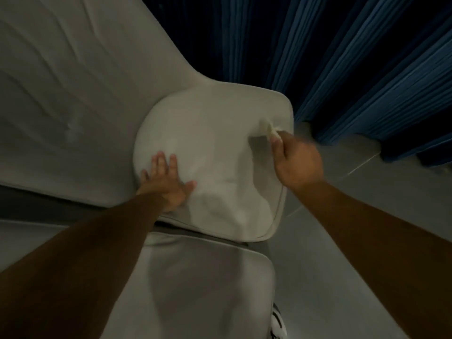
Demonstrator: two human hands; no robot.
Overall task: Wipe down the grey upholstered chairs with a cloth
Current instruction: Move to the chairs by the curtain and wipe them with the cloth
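A grey upholstered chair seat (210, 143) fills the middle of the head view, rounded and padded, with piping along its right edge. My left hand (166, 182) lies flat on its left front part, fingers spread, holding nothing. My right hand (296, 160) is closed around a small pale cloth (270, 129), which pokes out past my fingers onto the seat's right rear corner. The right hand is blurred. Below the seat, nearer to me, is a second grey padded chair surface (203, 285).
A large pale grey cushioned surface (73, 94) rises on the left, touching the seat. Dark blue pleated curtains (342, 57) hang behind and to the right. Light tiled floor (354, 228) lies to the right. A shoe (277, 321) shows at the bottom.
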